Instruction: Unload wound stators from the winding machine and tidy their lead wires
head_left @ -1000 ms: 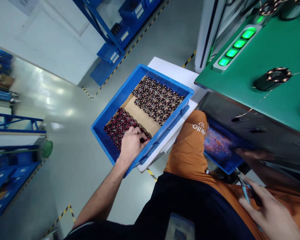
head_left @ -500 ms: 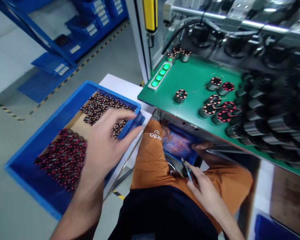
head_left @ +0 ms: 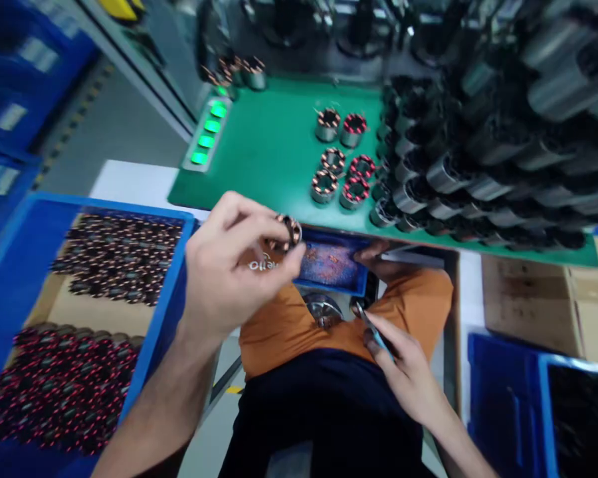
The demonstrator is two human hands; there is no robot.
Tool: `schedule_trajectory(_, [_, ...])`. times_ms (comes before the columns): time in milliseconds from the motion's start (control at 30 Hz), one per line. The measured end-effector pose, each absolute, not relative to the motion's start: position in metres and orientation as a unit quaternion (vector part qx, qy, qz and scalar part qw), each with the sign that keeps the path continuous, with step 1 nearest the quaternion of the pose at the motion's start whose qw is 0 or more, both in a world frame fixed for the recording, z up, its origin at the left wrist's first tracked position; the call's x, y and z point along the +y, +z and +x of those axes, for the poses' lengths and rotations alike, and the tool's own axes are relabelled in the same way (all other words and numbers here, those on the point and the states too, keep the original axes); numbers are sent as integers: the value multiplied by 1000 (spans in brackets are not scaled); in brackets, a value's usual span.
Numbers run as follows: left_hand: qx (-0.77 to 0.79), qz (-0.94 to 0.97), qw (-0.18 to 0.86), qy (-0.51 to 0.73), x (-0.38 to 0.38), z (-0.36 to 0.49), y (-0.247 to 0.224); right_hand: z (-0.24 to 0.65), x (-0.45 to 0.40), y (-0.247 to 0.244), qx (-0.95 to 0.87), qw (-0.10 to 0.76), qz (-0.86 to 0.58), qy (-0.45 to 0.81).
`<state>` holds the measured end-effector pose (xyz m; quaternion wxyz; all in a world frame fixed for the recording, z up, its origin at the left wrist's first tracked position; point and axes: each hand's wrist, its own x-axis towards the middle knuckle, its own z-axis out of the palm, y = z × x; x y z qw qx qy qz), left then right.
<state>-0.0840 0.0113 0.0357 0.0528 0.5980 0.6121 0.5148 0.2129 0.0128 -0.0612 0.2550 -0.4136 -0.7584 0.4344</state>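
My left hand pinches a copper-wound motor stator between thumb and fingers, above my lap and just off the bench's front edge. Low over my right thigh, my right hand is closed around blue-handled cutting pliers, their tip pointing up and left. On the green bench mat stand several stators, some with copper windings and some with red ones. The left tub holds many more, copper-topped ones at the back and red ones nearer me.
Steel cylinders are piled on the mat's right side. A green-lit button strip lies at its left. Under the bench is a blue tray of wire scraps. Cardboard boxes and another blue bin stand at right.
My left hand has moved right, from over the tub to before the bench, and now holds the stator. The lone stator at the mat's front left is gone from its spot. The view has turned right.
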Motion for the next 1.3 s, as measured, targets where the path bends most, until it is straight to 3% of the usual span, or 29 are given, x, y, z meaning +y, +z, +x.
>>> schedule_trajectory(167, [558, 683, 6, 471, -18, -50, 11, 190, 18, -32, -760, 323, -337, 452])
schedule_trajectory(933, [565, 659, 61, 492, -27, -38, -14, 193, 14, -35, -759, 331, -324, 457])
schedule_trajectory(1000, [565, 634, 118, 515, -26, -39, -18, 194, 18, -38, -749, 319, -362, 453])
schedule_trajectory(1167, [518, 473, 392, 596, -18, -40, -33, 198, 30, -41, -786, 306, -389, 371])
schedule_trajectory(1300, [497, 388, 458, 626, -12, -33, -37, 194, 31, -44, -820, 338, -364, 283])
